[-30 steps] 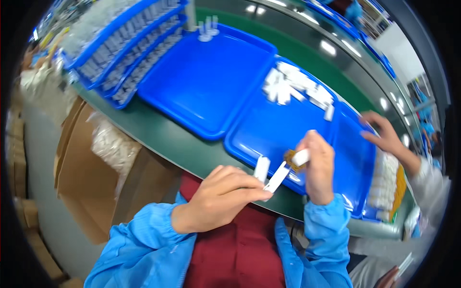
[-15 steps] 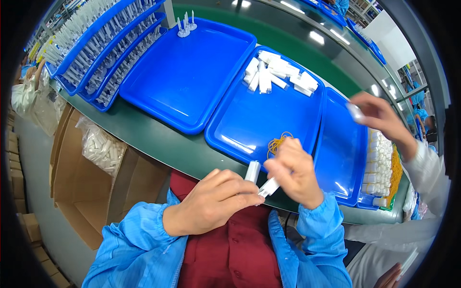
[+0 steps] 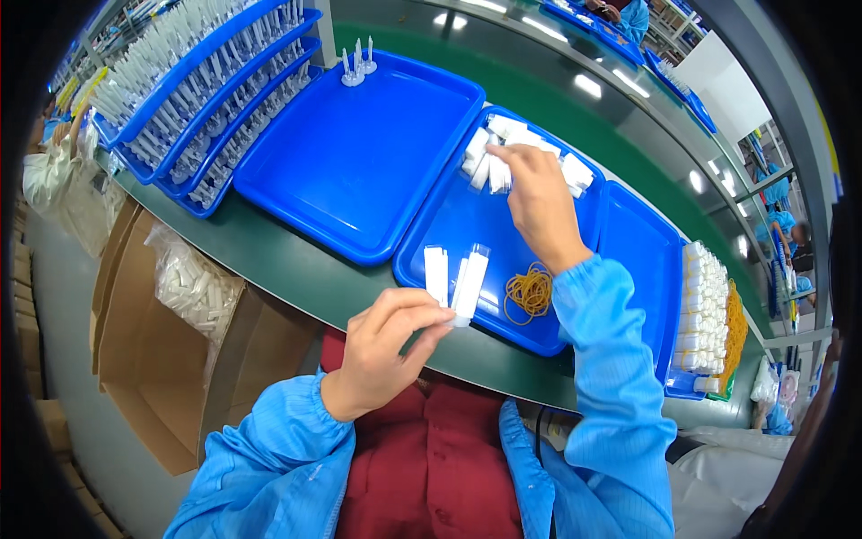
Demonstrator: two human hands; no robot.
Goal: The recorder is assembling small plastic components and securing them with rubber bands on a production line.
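Right hand [image 3: 544, 202] has moved from beside left hand [image 3: 386, 337] out to the pile of white pieces [image 3: 514, 131] at the far side of the middle blue tray [image 3: 516, 235]. Pile lies at the right fingertips, far and slightly left of the palm; right hand is the nearer, left well apart on the near side. Pile's long axes run at mixed angles. Right fingers narrow; cannot tell if they grip a piece. Left hand pinches a few white tubes [image 3: 470, 286] by their near ends, long axes pointing far. Rubber bands [image 3: 528, 292], half-hidden earlier, now lie uncovered, near right.
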